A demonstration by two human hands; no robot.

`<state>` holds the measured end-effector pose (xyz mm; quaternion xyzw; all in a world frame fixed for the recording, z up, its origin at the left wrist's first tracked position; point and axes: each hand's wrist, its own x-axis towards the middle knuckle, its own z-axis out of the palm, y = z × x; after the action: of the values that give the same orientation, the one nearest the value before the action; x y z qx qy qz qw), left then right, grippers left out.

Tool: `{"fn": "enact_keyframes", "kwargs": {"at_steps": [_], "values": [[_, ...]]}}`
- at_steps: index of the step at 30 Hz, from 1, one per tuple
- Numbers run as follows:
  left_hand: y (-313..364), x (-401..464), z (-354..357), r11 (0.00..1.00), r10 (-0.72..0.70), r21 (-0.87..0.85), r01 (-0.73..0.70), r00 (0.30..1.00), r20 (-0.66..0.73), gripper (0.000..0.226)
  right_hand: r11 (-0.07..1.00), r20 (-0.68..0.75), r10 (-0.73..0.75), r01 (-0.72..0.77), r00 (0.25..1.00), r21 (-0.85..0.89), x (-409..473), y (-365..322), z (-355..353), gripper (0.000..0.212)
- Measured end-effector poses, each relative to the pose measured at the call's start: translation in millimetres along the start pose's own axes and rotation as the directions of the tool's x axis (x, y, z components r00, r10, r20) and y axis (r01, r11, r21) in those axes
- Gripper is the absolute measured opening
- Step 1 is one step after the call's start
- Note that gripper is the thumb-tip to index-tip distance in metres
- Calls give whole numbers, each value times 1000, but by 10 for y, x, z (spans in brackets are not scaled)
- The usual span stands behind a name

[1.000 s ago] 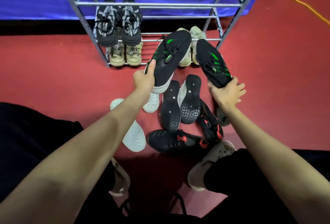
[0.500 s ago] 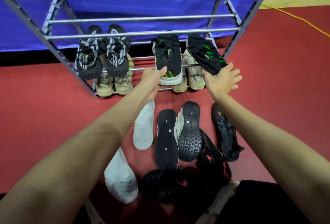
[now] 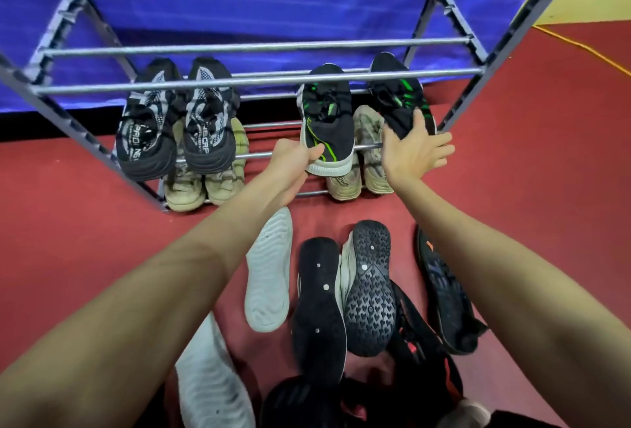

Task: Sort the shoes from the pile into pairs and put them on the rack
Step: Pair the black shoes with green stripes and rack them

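My left hand (image 3: pixel 296 158) pinches the left green-striped shoe (image 3: pixel 327 120), now resting on the rack (image 3: pixel 259 81); my right hand (image 3: pixel 411 151), fingers spread, pushes its mate (image 3: pixel 399 96) in.

black-green shoes (image 3: pixel 328 120), grey rack (image 3: pixel 252 81), red floor (image 3: pixel 546 171)
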<state>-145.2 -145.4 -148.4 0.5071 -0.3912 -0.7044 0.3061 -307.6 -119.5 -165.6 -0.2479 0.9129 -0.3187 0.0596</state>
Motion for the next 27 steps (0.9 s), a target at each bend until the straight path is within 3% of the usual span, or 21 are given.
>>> {"fn": "enact_keyframes", "kwargs": {"at_steps": [6, 12, 16, 20, 24, 27], "values": [[-78, 100, 91, 1000, 19, 6, -19, 1000, 13, 26, 996, -22, -79, 78, 997, -37, 146, 87, 124, 57], [-79, 198, 293, 1000, 27, 14, -27, 1000, -3, 26, 984, 55, -159, 163, 986, -70, 245, 251, 157, 66], [-100, 295, 457, 999, 15, -30, -17, 999, -49, 28, 953, 126, -302, 304, 945, 8, 252, 491, 93, 65], [-140, 420, 585, 997, -9, -83, 0, 994, -105, 39, 887, 113, -454, 436, 884, 153, 238, 709, -26, 51], [-174, 459, 669, 993, -65, -101, 55, 992, -104, 19, 878, 95, -467, 449, 879, 166, 227, 761, -70, 46], [-196, 479, 691, 997, -58, -52, 53, 992, -111, 30, 880, 94, -463, 443, 882, 171, 240, 745, -68, 45]]}}
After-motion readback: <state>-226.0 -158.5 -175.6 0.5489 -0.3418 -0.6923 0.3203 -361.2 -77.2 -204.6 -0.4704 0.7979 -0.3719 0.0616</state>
